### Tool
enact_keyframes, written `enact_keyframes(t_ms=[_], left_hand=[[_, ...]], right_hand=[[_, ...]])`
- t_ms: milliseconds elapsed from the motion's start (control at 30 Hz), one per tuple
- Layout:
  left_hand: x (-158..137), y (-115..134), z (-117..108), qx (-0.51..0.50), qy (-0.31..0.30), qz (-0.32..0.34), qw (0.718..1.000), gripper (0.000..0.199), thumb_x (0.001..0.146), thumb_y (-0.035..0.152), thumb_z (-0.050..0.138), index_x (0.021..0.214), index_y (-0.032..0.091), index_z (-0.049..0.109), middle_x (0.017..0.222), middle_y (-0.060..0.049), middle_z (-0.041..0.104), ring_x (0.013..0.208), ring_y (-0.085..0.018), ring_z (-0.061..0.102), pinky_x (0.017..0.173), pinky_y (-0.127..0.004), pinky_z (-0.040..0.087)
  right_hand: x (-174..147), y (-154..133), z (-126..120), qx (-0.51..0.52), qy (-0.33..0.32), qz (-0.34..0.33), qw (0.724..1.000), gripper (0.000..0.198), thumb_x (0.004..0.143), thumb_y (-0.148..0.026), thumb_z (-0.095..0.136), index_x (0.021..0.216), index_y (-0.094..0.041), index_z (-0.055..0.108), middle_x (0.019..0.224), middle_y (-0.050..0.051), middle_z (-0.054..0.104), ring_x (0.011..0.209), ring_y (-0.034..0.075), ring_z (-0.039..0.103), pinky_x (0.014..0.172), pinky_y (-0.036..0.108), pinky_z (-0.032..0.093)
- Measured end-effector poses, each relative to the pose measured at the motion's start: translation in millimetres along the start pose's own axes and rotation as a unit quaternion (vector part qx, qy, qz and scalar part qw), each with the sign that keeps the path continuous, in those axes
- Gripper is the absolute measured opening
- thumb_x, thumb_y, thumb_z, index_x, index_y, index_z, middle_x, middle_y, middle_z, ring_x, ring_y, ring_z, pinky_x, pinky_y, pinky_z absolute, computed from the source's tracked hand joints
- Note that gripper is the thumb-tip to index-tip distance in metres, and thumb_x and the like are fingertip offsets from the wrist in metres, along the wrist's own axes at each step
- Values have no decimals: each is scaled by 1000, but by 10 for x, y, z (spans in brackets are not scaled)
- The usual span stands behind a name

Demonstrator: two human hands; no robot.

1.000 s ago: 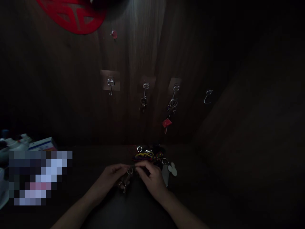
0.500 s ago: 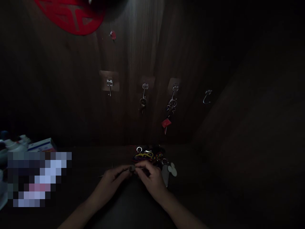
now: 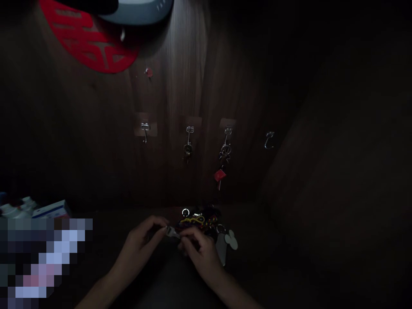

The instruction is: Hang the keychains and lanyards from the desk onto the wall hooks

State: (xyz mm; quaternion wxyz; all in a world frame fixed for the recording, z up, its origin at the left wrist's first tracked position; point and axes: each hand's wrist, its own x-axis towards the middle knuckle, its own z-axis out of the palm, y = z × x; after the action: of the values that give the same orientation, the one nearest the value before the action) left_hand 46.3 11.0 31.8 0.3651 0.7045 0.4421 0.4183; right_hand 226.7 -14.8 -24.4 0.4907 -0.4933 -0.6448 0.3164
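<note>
My left hand (image 3: 143,240) is closed, its thumb and forefinger pinching one end of a small silvery key (image 3: 173,232). At the other end of the key, my right hand (image 3: 200,248) closes in a pinch. Dim light blurs the key's finer shape. Just behind my hands lies a pile of coloured cords (image 3: 193,219) with a bright metal ring (image 3: 186,212). Beside my right hand are a flat grey tag (image 3: 221,248) and a pale rounded tag (image 3: 231,240).
Metal hooks are fixed on the dark wood panel; key bunches (image 3: 188,150) and keys with a red tag (image 3: 220,175) hang from two. The left hook (image 3: 145,131) and right hook (image 3: 269,140) hold nothing. Bottles (image 3: 14,211) and a box (image 3: 51,210) stand left. A cap brim (image 3: 141,13) overhangs a red paper-cut (image 3: 86,49).
The view has tilted up, bringing in the cap brim. My hands have drawn a little apart, and more of the key shows between them.
</note>
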Motion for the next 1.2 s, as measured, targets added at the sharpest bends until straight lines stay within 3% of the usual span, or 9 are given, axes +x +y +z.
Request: enact_keyframes(t_ms=[167, 567, 733, 900, 1200], left_hand=[[243, 280, -141, 3, 11, 29, 1000, 16, 80, 38, 54, 78, 23, 61, 72, 3, 61, 69, -15, 56, 63, -23, 44], [1082, 1029, -155, 2, 63, 209, 976, 15, 82, 34, 54, 79, 19, 58, 73, 3, 57, 67, -13, 54, 61, -22, 43], [1332, 1125, -95, 68, 101, 256, 959, 11, 82, 28, 55, 79, 19, 62, 79, 2, 59, 71, -12, 54, 65, -24, 43], [1483, 1200, -85, 117, 160, 241, 950, 14, 80, 27, 55, 75, 19, 65, 81, 0, 59, 73, -14, 55, 69, -26, 44], [1532, 1173, -95, 155, 151, 218, 952, 19, 82, 34, 53, 76, 20, 65, 76, 0, 65, 70, -16, 58, 61, -27, 40]], right_hand=[[19, 31, -15, 8, -1, 12, 1000, 18, 87, -32, 50, 89, -19, 62, 68, 1, 68, 52, 11, 59, 50, 20, 44], [12, 58, -25, -21, 0, 6, 1000, 13, 84, -24, 51, 84, -21, 64, 67, 0, 68, 53, 11, 60, 50, 19, 43], [7, 58, -57, -43, 2, -2, 999, 13, 84, -21, 51, 85, -22, 64, 69, -1, 70, 56, 12, 62, 52, 19, 43], [4, 70, -71, -54, -5, -12, 998, 12, 84, -19, 52, 86, -23, 64, 69, -2, 70, 58, 12, 63, 54, 19, 43], [2, 22, -78, -64, -6, -17, 998, 13, 84, -19, 51, 85, -23, 63, 70, -2, 70, 60, 12, 63, 55, 20, 43]])
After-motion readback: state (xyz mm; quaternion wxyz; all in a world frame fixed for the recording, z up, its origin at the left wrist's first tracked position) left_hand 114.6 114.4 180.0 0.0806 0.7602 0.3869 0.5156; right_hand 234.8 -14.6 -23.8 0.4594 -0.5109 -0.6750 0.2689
